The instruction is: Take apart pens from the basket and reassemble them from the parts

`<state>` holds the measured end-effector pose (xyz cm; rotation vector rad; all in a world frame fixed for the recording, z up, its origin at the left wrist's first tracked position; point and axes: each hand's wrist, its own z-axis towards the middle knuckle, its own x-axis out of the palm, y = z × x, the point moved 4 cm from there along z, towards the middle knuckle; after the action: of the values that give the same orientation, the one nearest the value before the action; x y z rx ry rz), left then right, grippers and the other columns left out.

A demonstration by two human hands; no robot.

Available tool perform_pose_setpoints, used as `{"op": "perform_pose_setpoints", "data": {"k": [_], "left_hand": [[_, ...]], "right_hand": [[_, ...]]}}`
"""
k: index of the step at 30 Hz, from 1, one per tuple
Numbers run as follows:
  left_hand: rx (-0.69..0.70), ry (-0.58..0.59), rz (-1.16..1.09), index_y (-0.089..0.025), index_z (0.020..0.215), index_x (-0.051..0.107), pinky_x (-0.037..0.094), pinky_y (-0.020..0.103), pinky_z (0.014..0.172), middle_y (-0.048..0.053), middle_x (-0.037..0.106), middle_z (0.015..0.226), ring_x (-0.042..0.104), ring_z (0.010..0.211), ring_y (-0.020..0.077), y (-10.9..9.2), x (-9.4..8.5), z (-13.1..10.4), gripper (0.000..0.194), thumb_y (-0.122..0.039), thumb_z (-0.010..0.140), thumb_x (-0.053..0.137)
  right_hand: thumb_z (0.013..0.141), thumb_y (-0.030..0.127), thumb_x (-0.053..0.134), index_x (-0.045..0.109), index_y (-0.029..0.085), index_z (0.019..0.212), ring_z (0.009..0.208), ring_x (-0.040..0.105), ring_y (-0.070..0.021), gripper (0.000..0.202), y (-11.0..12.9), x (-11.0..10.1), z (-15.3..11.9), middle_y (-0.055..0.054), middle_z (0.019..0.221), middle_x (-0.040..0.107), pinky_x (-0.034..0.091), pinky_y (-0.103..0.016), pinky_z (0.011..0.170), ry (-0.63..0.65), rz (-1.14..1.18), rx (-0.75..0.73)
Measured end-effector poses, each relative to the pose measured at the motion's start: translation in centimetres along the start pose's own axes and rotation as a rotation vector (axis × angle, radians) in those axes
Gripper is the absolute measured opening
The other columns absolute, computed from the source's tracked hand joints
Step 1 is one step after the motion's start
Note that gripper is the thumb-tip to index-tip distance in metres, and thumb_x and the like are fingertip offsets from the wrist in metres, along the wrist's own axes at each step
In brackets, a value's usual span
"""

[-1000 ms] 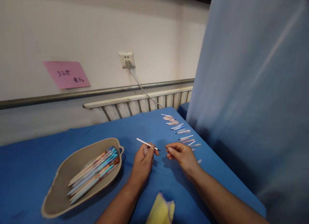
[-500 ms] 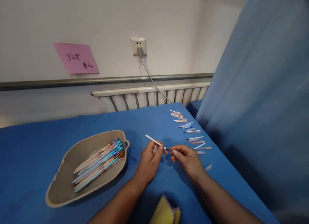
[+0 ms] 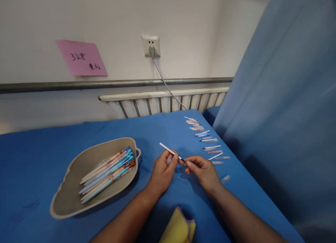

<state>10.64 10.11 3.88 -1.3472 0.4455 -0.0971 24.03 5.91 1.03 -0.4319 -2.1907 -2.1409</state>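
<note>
My left hand [image 3: 163, 169] is closed around a slim white pen refill [image 3: 167, 148], which slants down to the right toward a dark tip. A pale, translucent piece, perhaps part of a pen, shows in the same hand beside the refill. At the dark tip, the thumb and fingers of my right hand [image 3: 201, 171] are pinched together. Anything small between those fingertips is too fine to make out. Left of my hands, a beige tray [image 3: 64, 206] with a looped handle holds several pens [image 3: 107, 174] with blue, orange and pale barrels.
Along the table's right edge runs a row of pen parts and white refills [image 3: 210, 140]. A clear piece [image 3: 225, 179] lies by my right forearm. A folded yellow cloth [image 3: 177, 227] is at the front. Beyond the blue-covered table [image 3: 147, 126] stand a white radiator [image 3: 147, 95] and a blue curtain [image 3: 286, 106].
My right fingertips have closed the small gap to the refill's dark tip and now meet it. The view has tilted slightly; tray and pen parts lie as before.
</note>
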Motion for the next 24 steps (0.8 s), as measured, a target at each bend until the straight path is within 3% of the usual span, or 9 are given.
{"op": "perform_pose_setpoints", "data": {"k": [8,14,24], "left_hand": [[-0.052,0.043,-0.059,-0.016,0.075,0.06,0.04,0.021,0.06,-0.003,0.056,0.066,0.049,0.063,0.011,0.6,0.4,0.0,0.02,-0.035,0.079,0.06],[-0.14,0.206,-0.193,-0.016,0.061,0.048,0.033,0.019,0.051,-0.006,0.045,0.055,0.041,0.052,0.0078,1.8,1.0,0.1,0.033,-0.041,0.077,0.062],[-0.194,0.357,-0.168,-0.015,0.064,0.052,0.035,0.02,0.052,-0.004,0.051,0.056,0.046,0.053,0.0091,2.3,1.1,0.2,0.033,-0.044,0.074,0.064]], "right_hand": [[0.066,0.038,0.073,0.065,0.016,0.075,0.054,0.06,-0.0118,0.025,-0.1,0.3,-0.1,-0.001,0.065,0.067,0.048,-0.025,0.055,0.029,0.048,0.016],[0.067,0.036,0.073,0.057,0.018,0.088,0.049,0.059,-0.0113,0.032,-0.3,0.8,-0.6,0.003,0.059,0.065,0.048,-0.025,0.053,0.081,0.059,0.033],[0.07,0.035,0.07,0.055,0.018,0.092,0.048,0.056,-0.0098,0.032,-1.3,0.4,-0.4,0.004,0.06,0.064,0.044,-0.023,0.05,0.192,-0.062,0.085]]}}
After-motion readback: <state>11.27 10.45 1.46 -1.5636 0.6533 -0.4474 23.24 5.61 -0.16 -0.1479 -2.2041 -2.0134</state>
